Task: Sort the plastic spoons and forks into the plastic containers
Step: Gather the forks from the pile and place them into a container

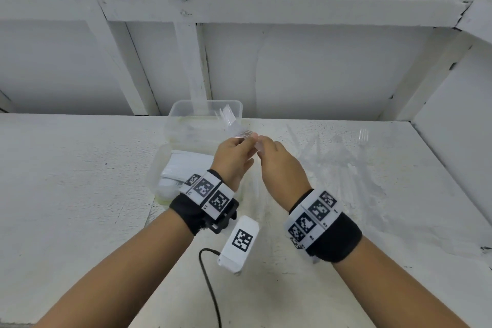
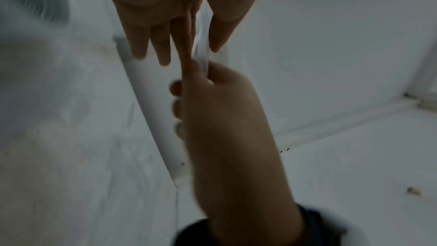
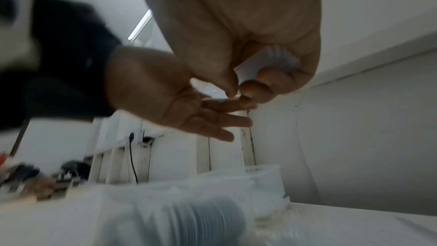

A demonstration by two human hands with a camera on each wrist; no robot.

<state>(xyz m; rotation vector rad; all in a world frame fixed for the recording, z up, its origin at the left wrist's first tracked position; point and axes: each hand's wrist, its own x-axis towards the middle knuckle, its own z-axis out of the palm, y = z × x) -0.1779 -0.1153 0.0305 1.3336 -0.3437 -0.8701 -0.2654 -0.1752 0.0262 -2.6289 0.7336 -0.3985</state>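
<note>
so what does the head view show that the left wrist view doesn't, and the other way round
Only the head view shows the two clear containers: the far container with forks standing in it, the near container with white cutlery, plus clear forks loose on the table. Only the left wrist view shows, though blurred, the left hand's fingers extended from below, touching a clear piece. Both show the left hand and right hand meeting on clear plastic cutlery.

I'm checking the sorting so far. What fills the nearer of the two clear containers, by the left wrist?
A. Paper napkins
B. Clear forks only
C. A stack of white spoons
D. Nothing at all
C: in the head view the nearer container holds a stack of white spoons, while clear forks stick up from the farther container.
</note>
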